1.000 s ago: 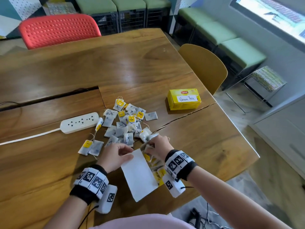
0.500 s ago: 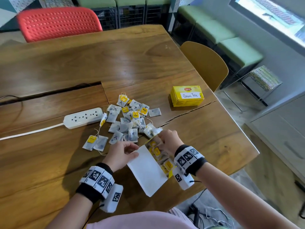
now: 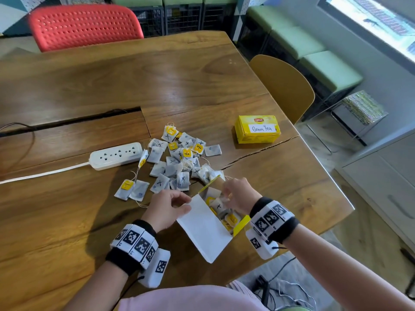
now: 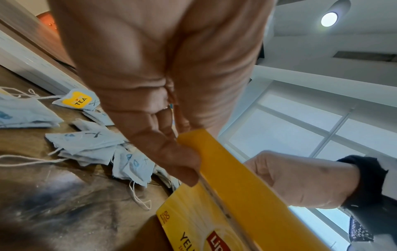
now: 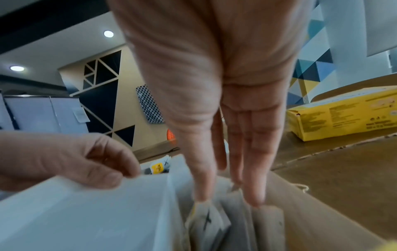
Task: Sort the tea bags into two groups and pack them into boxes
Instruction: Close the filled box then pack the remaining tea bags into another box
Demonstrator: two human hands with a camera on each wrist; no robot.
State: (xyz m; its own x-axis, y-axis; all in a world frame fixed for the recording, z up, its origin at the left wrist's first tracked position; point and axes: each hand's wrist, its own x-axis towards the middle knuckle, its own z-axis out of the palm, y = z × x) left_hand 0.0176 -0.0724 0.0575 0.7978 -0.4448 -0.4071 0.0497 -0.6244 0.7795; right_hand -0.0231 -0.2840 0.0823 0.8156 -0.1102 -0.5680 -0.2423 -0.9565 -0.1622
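Under your right hand (image 3: 238,195) the open box (image 3: 203,230) now stands more upright than a second ago. Your straight fingers (image 5: 253,186) push a tea bag (image 5: 207,220) down inside, while your left hand (image 3: 165,208) pinches the lid corner. Many loose bags (image 3: 173,162) wait beyond your hands, so sorting is unfinished.

The right hand (image 3: 237,194) hid part of the open box (image 3: 205,230) and the bags inside, its fingertips (image 5: 254,198) were blurred, and the box's printed name (image 4: 217,241) was cut off by the edge.
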